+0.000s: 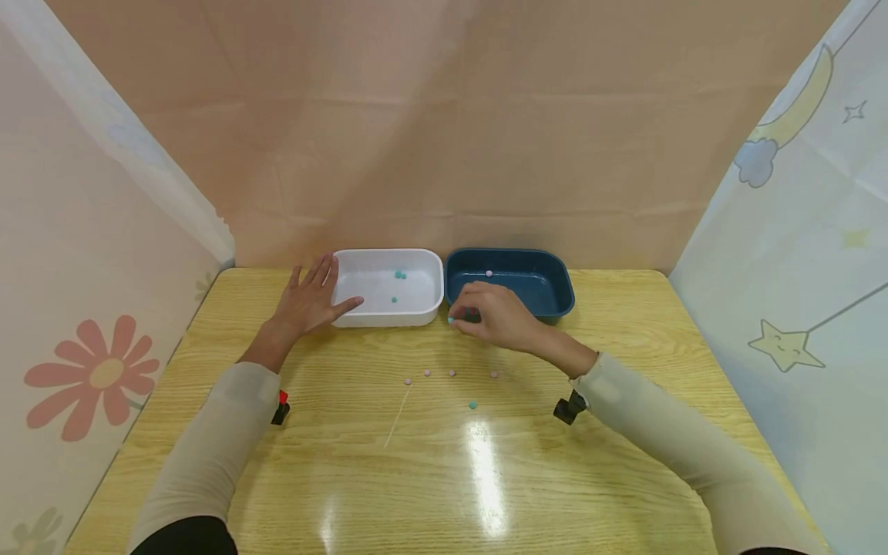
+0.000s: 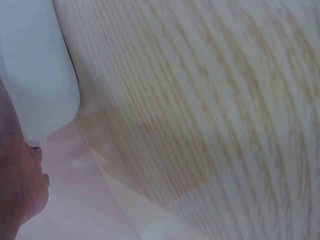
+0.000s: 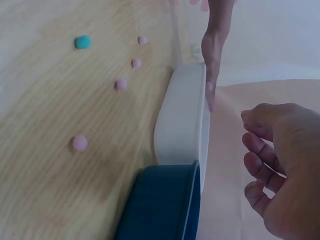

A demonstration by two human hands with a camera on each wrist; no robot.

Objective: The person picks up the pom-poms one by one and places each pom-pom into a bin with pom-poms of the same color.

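My left hand [image 1: 305, 304] rests at the left end of a white tray [image 1: 423, 318], its fingers straight and the thumb reaching over the rim. Three small teal balls [image 1: 394, 300] lie in that tray. My right hand [image 1: 501, 317] hovers by the near left corner of a dark blue tray [image 1: 565, 297], pinching a teal ball [image 1: 450, 319] between thumb and fingertips. In the right wrist view the curled fingers [image 3: 257, 170] show, but the pinched ball is hidden. A pink ball [image 1: 489, 274] sits inside the blue tray.
Several pink balls [image 1: 452, 373] and one teal ball [image 1: 473, 405] lie on the wooden table [image 1: 347, 462] in front of the trays. Both trays stand side by side against a brown backdrop [image 1: 458, 154]. Patterned sheets [image 1: 819, 254] hang at both sides.
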